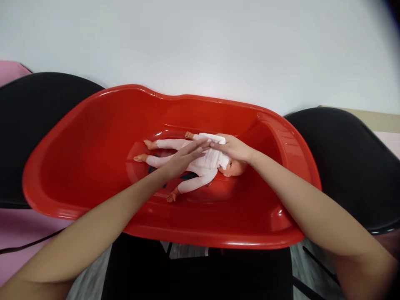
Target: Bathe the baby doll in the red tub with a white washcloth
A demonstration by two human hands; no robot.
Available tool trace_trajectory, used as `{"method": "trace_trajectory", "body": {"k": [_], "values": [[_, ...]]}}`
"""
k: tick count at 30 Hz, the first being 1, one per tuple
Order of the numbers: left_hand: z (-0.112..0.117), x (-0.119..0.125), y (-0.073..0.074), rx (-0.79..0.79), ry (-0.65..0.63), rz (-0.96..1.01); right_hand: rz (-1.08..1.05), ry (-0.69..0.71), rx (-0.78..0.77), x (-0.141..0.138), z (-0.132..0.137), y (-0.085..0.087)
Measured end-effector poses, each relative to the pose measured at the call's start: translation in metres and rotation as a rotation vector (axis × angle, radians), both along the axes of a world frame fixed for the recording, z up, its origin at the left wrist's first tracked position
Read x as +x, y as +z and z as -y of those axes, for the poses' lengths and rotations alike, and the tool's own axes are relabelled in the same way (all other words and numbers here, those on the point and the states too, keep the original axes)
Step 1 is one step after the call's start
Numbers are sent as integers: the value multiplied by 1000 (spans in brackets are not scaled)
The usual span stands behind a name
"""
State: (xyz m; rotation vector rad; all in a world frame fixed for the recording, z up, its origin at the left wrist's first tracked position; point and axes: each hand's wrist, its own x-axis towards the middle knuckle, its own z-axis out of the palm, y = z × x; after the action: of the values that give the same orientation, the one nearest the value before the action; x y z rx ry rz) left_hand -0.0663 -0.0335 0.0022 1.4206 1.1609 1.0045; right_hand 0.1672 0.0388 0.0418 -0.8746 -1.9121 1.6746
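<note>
- The doll (206, 163), in white clothes, lies on its back on the floor of the red tub (93, 137), head to the right.
- The left hand (183, 159) rests flat on its belly, fingers (200, 146) straight and open.
- The right hand (233, 148) lies open across its shoulder and sleeve, nothing gripped.
- A black chair (350, 158) stands on each side.

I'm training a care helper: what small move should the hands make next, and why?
Probably grip the doll by its top with the right hand while the left hand steadies it: both hands rest on the clothed doll, lying on its back in the tub, neither clearly gripping.
</note>
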Motion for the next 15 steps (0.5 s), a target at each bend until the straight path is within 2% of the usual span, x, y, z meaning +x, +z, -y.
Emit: {"method": "trace_trajectory", "body": {"k": [2,5,8,11,15], "values": [[0,1,-9,102,-119,-159,72,-158,94,5,-10,-12],[0,-2,-30,355,-378,-557,109,-418,291,14,-25,-28],[4,-6,-54,600,-634,-872,129,-516,534,21,-32,-34],[8,-8,-72,765,-720,-1073,203,-403,701,24,-29,-30],[9,-7,-86,973,-725,-1109,466,-28,808,19,-22,-29]]}}
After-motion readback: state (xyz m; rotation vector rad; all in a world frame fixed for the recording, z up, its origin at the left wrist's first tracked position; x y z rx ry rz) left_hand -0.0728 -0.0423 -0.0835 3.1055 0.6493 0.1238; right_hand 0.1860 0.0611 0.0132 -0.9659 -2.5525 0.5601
